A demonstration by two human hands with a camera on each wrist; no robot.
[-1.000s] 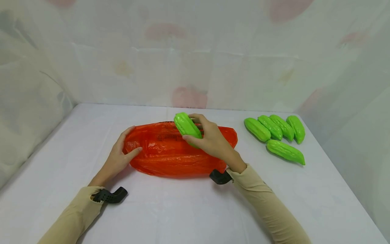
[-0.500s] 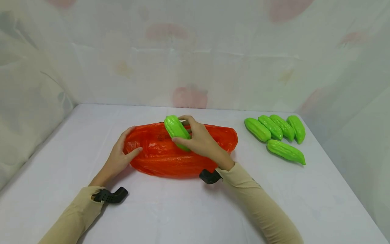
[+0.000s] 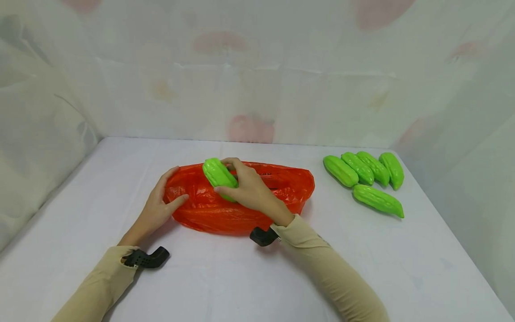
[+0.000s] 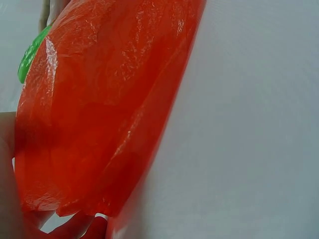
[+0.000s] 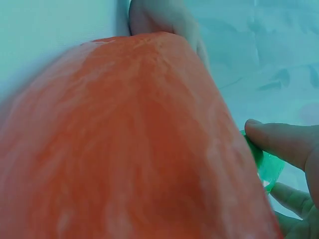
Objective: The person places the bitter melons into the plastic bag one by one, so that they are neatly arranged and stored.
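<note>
A red plastic bag lies with its opening upward on the white table. My left hand grips its left end, thumb over the rim and fingers around the outside. Above the bag's left half, my right hand holds a bright green bitter melon between thumb and fingers, tilted with its upper end to the left. In the left wrist view, only part of that bitter melon shows past the bag's edge. The bag hides much of the bitter melon in the right wrist view.
Several more green bitter melons lie at the table's back right, most side by side, with one bitter melon in front of them. Pale cloth hangs behind the table and along both sides.
My right hand has moved left and slightly down over the bag, carrying the bitter melon. The left hand and the bag have stayed in place.
</note>
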